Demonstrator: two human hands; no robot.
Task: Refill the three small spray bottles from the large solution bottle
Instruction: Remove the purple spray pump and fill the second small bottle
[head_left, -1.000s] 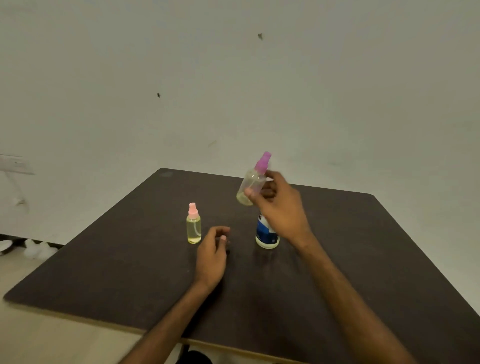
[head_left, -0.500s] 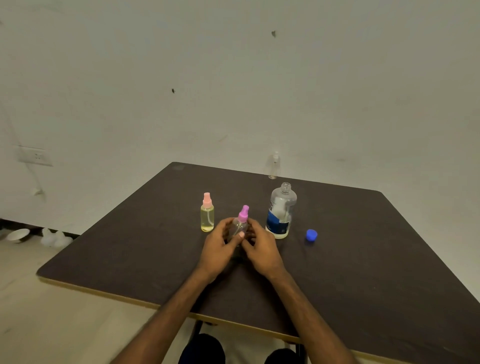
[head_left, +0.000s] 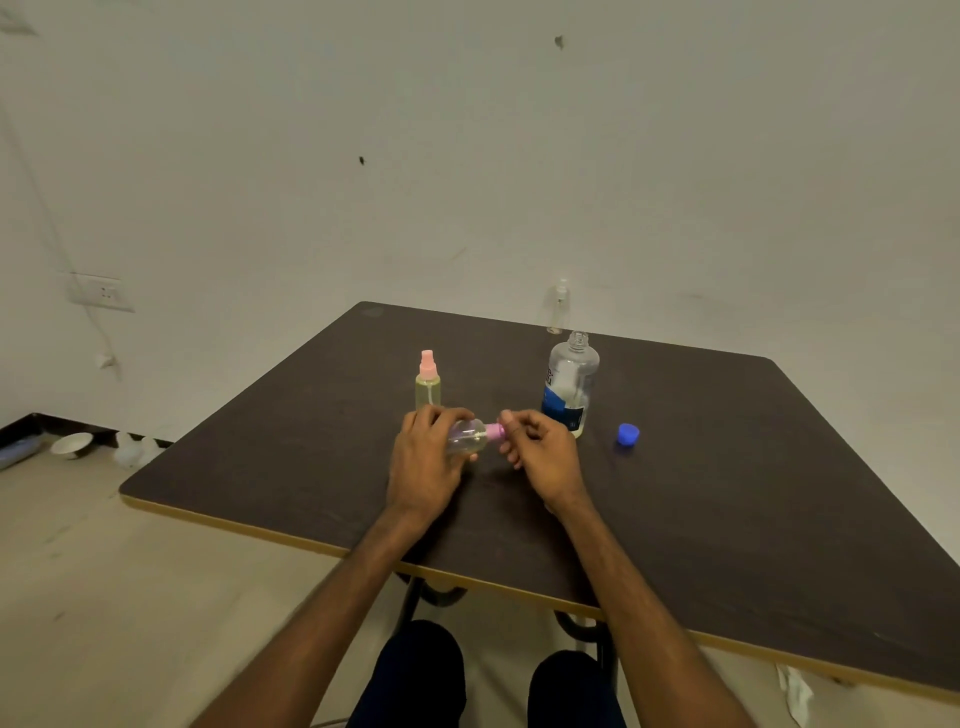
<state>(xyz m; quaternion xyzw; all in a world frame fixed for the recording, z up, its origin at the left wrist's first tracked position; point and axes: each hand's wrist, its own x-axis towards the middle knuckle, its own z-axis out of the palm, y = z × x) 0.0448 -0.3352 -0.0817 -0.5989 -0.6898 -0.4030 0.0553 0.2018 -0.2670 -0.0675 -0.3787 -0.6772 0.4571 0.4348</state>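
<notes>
Knees (head_left: 415, 675) at the near edge, under the dark worktop (head_left: 727, 519). Both forearms reach over it.

Left hand (head_left: 423, 457): grip wrapped around the clear body of a small spray bottle (head_left: 467, 437), held on its side just above the worktop, nozzle end pointing right. Right hand (head_left: 540, 452): grip pinching the bottle's magenta spray cap (head_left: 494, 431) between thumb and fingertips. Whether the cap is loose or seated, cannot tell; fingers cover the joint.

Just beyond the left hand: a second small spray bottle (head_left: 428, 384), upright, pink cap on, yellowish liquid inside. Just beyond the right hand: large solution bottle (head_left: 569, 382), upright, neck open, blue-and-white label, mostly clear. Its blue cap (head_left: 627, 434) lies on the worktop to the right, apart from the bottle.

Far edge, near the wall: a third small bottle (head_left: 558, 306), clear, upright, faint against the pale wall; contents not readable.

Left, on the floor: a white bowl (head_left: 72, 444). Wall socket (head_left: 101, 293) above it.
</notes>
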